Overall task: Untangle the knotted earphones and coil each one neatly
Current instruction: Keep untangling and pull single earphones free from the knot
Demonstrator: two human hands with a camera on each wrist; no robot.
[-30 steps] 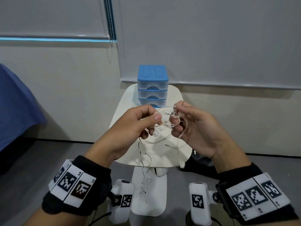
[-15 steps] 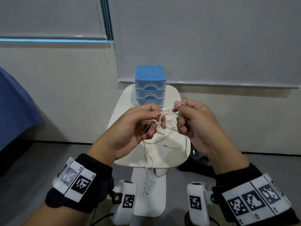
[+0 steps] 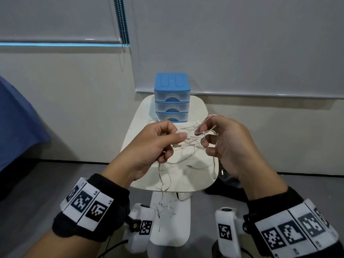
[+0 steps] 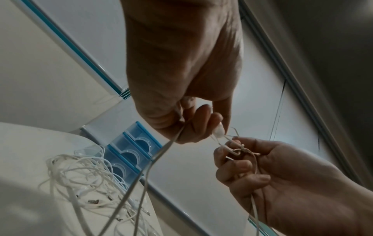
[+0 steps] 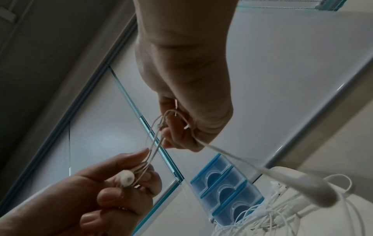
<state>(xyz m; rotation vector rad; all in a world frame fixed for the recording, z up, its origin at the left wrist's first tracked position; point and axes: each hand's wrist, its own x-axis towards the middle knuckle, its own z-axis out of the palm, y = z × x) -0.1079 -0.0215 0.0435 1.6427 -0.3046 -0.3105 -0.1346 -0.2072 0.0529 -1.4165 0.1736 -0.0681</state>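
A tangle of thin white earphone cable (image 3: 190, 139) is stretched in the air between both hands, above the table. My left hand (image 3: 178, 134) pinches strands and a white earbud (image 4: 219, 132) between thumb and fingers. My right hand (image 3: 202, 135) has its fingers curled into the loops and pinches a small knot (image 4: 240, 148). Loose cable ends (image 3: 163, 200) hang below the hands, past the table's front edge. In the right wrist view the earbud (image 5: 127, 175) sits against the left hand's fingers (image 5: 129, 161), and strands run up to the right hand (image 5: 179, 126).
A small white table (image 3: 141, 175) stands under the hands. At its back is a blue and clear three-drawer box (image 3: 172, 98). A loose pile of other white earphones (image 4: 86, 183) lies in front of the drawers. Behind are the wall and roller blinds.
The hands have drawn a little apart and the tangle is pulled out flatter between them. The earbud that hung between the hands now sits at the left fingers.
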